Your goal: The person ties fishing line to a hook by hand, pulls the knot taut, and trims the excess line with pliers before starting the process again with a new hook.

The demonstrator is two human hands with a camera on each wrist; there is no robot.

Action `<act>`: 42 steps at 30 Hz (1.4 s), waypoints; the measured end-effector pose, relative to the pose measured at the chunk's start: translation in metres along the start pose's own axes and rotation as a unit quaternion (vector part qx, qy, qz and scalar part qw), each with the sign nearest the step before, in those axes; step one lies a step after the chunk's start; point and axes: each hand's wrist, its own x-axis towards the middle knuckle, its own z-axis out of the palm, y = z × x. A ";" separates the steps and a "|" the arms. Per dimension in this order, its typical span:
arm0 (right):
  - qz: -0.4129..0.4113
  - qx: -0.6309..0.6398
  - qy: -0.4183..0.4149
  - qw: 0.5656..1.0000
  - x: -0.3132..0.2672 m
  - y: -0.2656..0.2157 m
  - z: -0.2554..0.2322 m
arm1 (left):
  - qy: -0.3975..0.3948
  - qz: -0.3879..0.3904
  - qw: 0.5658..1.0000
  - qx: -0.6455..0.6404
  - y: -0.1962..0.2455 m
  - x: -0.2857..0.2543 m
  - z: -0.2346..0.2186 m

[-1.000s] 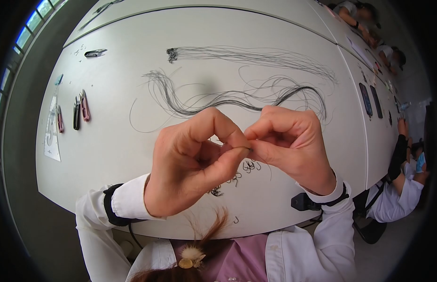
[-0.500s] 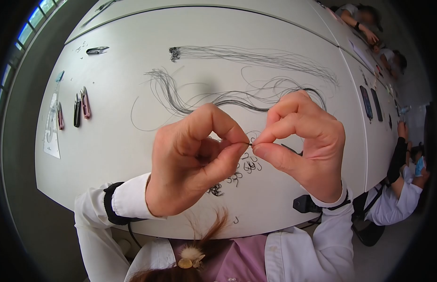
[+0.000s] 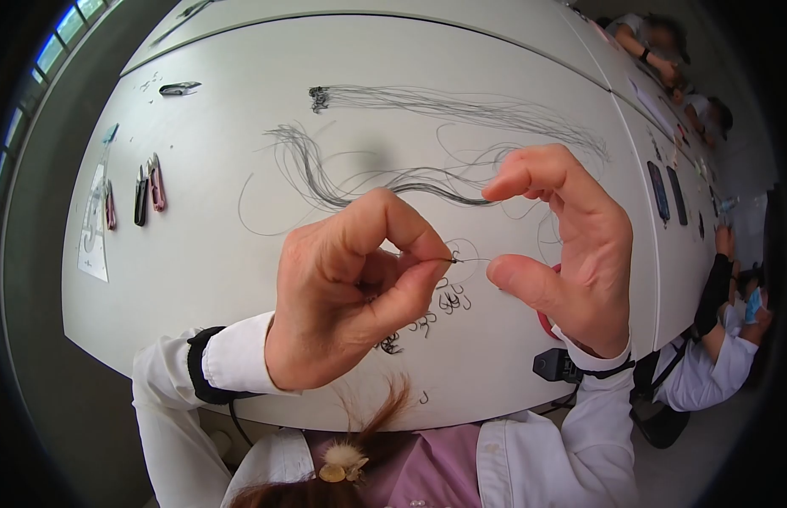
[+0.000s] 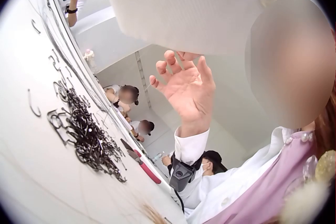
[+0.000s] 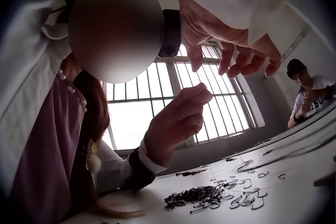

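The left hand (image 3: 351,292) pinches a small dark hook (image 3: 454,261) between thumb and forefinger; a thin line runs from it toward the right. Beside it the right hand (image 3: 571,245) is raised with thumb and fingers spread apart, holding nothing that shows. The right wrist view has the left hand (image 5: 176,124) pinching below the right hand (image 5: 231,43), whose fingers are parted. Under the hands lies a pile of dark hooks (image 4: 92,140), partly hidden in the head view. Behind them a bundle of dark lines (image 3: 419,185) stretches across the table.
A second bundle of lines (image 3: 427,103) with hooks at one end lies farther back. At the left are black snips (image 3: 141,196), pink snips (image 3: 158,184) and a clear ruler (image 3: 93,237). Red-handled pliers (image 4: 149,172) lie near the right hand. Other people sit at the far right.
The right hand has moved away to the right from the left fingertips, and its thumb and fingers have parted. The left hand keeps its pinch, nearly in place.
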 end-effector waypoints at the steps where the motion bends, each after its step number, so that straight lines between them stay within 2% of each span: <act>1: 0.000 0.000 0.000 1.000 0.000 0.000 0.002 | 0.000 0.000 1.000 0.000 -0.001 0.000 0.000; 3: -0.005 0.027 -0.049 0.998 -0.002 0.000 0.006 | 0.001 0.021 1.000 0.007 -0.002 0.000 0.000; 7: -0.020 -0.017 -0.054 0.998 -0.009 0.009 0.011 | 0.000 0.007 1.000 0.001 0.002 0.000 0.001; 9: -0.029 -0.033 -0.038 0.998 -0.009 0.007 0.012 | -0.001 -0.084 0.996 -0.017 0.009 -0.001 0.001; 15: -0.048 -0.092 -0.030 0.994 -0.008 0.006 0.009 | -0.027 -0.150 0.985 -0.080 0.011 0.004 -0.002; 18: -0.053 -0.107 -0.016 0.993 -0.009 0.009 0.012 | -0.015 -0.177 0.980 -0.092 0.010 0.004 -0.001; 21: -0.054 -0.117 -0.014 0.992 -0.008 0.012 0.016 | 0.032 -0.140 0.984 -0.102 0.002 0.004 0.004; 25: -0.057 -0.078 -0.006 0.995 -0.003 0.011 0.020 | 0.050 -0.147 0.979 -0.131 0.002 0.004 0.001; 28: -0.058 -0.084 -0.040 0.994 -0.004 0.018 0.022 | 0.062 -0.168 0.973 -0.142 0.003 0.004 0.000; 30: 0.007 -0.032 -0.017 0.999 -0.006 0.020 0.027 | 0.067 -0.166 0.971 -0.157 0.002 0.004 0.001; 34: 0.005 -0.061 -0.039 0.997 -0.011 0.020 0.029 | 0.070 -0.168 0.971 -0.156 0.002 0.004 -0.001; 37: -0.024 -0.106 -0.014 0.994 -0.012 0.017 0.033 | 0.078 -0.165 0.971 -0.154 0.002 0.004 0.001; 39: -0.139 -0.247 0.048 0.958 -0.017 0.016 0.036 | 0.088 -0.156 0.974 -0.135 0.002 0.004 0.001; 40: -0.139 -0.247 0.048 0.958 -0.018 0.015 0.038 | 0.088 -0.156 0.974 -0.135 0.002 0.003 0.001; 42: -0.266 -0.445 0.115 0.847 -0.023 0.013 0.041 | 0.092 -0.128 0.982 -0.106 0.001 0.002 0.000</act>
